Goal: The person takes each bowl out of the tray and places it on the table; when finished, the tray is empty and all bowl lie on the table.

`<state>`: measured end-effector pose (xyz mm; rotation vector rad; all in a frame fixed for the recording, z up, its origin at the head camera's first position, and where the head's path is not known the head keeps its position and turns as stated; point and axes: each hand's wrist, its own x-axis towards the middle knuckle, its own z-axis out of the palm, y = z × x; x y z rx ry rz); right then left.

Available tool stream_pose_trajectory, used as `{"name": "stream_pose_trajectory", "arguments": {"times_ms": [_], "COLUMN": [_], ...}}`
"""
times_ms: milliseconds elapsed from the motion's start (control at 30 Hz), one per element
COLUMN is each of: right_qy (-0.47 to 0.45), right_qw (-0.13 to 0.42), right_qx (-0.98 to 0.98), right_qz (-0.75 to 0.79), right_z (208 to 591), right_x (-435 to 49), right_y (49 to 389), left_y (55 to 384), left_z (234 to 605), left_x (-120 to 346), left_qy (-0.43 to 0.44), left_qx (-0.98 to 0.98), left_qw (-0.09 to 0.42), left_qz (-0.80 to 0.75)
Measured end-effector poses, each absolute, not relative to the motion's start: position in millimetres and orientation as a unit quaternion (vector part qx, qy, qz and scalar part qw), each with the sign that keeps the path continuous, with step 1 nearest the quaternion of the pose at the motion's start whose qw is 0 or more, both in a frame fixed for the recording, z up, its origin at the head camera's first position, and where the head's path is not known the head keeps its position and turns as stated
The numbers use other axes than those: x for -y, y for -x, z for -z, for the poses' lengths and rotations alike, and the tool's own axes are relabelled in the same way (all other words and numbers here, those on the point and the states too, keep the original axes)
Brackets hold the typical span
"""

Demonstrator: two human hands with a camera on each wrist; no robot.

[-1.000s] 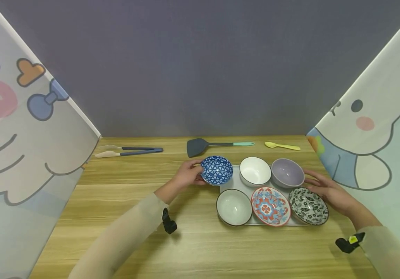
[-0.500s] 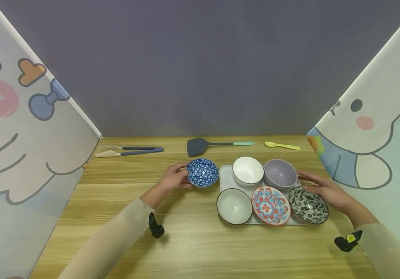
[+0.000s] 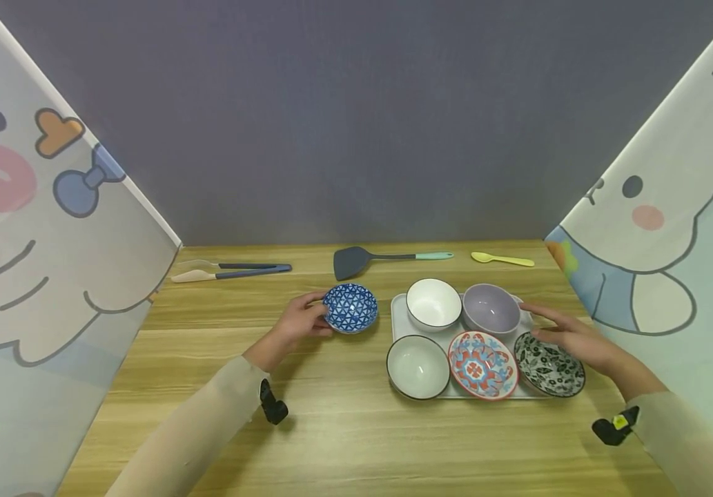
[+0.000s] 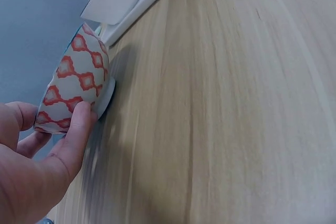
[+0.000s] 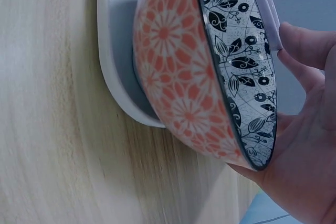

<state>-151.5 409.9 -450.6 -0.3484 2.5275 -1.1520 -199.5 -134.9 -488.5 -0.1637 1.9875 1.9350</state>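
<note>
A blue-and-white patterned bowl (image 3: 350,308) is held at its left side by my left hand (image 3: 297,321). In the left wrist view, the thumb and fingers grip that bowl's red-and-white outer wall (image 4: 76,77) close over the table. My right hand (image 3: 573,339) reaches across the black-and-white leaf-patterned bowl (image 3: 549,369), with its extended fingers at the right rim of the purple bowl (image 3: 491,308). Left of the purple bowl stands a white bowl (image 3: 433,304). A dark-rimmed pale bowl (image 3: 418,367) and a red-and-blue patterned bowl (image 3: 483,366) sit in the front row.
A pale tray (image 3: 399,319) lies under the bowls on the right. Along the back of the wooden table (image 3: 344,442) lie tongs (image 3: 232,271), a dark spatula (image 3: 351,262) with a mint handle end and a yellow spoon (image 3: 504,259).
My left hand has moved the blue bowl left, off the tray onto the table side. The white and purple bowls have shifted left on the tray, my right hand following the purple one.
</note>
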Motion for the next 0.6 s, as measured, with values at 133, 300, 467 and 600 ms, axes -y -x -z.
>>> {"name": "stream_pose_trajectory", "arguments": {"times_ms": [133,300,467,600], "right_qy": [0.136,0.130,0.097,0.093], "right_qw": [0.170,0.176,0.176,0.164], "right_qx": [-0.888,-0.891,-0.896,-0.896], "right_qz": [0.405,0.398,0.396,0.402], "right_z": [451.6,452.4,451.1,452.9], "right_x": [-409.4,-407.6,-405.6,-409.9], "right_y": [153.2,156.3,157.2,156.9], "left_y": [198.9,195.2,193.2,193.4], "left_z": [491.2,492.0,490.1,488.3], "left_x": [137.6,137.8,139.2,141.5], "left_qy": [0.061,0.061,0.045,0.036], "left_qx": [-0.704,-0.704,-0.703,-0.706], "left_qw": [0.181,0.187,0.199,0.200], "left_qz": [-0.684,-0.682,-0.681,-0.678]}}
